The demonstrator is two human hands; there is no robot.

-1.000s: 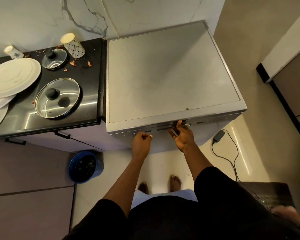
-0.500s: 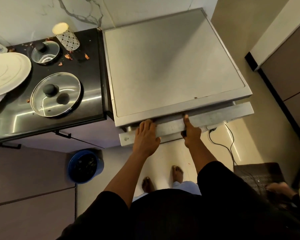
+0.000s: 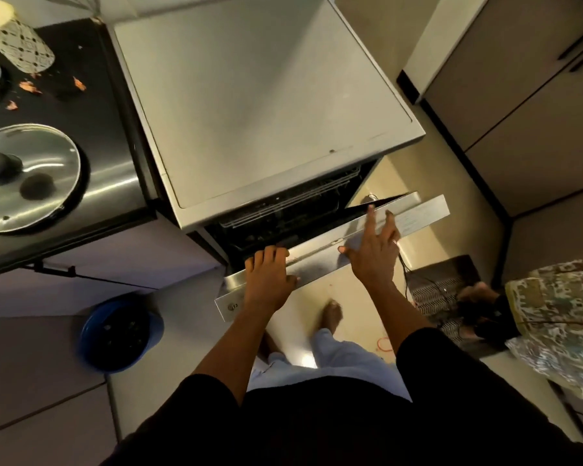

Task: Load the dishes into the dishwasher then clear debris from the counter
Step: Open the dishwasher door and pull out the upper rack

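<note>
The dishwasher (image 3: pixel 266 95) is standing open a crack here, its door (image 3: pixel 320 260) tilting out toward the person with the top edge leaning away from the cabinet. The left hand (image 3: pixel 270 280) is gripping that top edge, fingers curling over it near the door's left end. The right hand (image 3: pixel 374 250) is spreading wide with straight fingers over the door's middle; I cannot tell if it is pressing or only hovering. The door's long edge is running across the body from lower left to upper right, so both hands are sitting along 1 line, ready for a downward swing. A dark wire rack (image 3: pixel 293 200) is showing in the gap. The dishes are waiting well off to the left on the black worktop (image 3: pixel 108 129): a glass lid (image 3: pixel 27 178), a patterned cup (image 3: pixel 21 45), and orange scraps (image 3: pixel 29 86) lying between them. The left hand is looking nearer to all of it.
</note>
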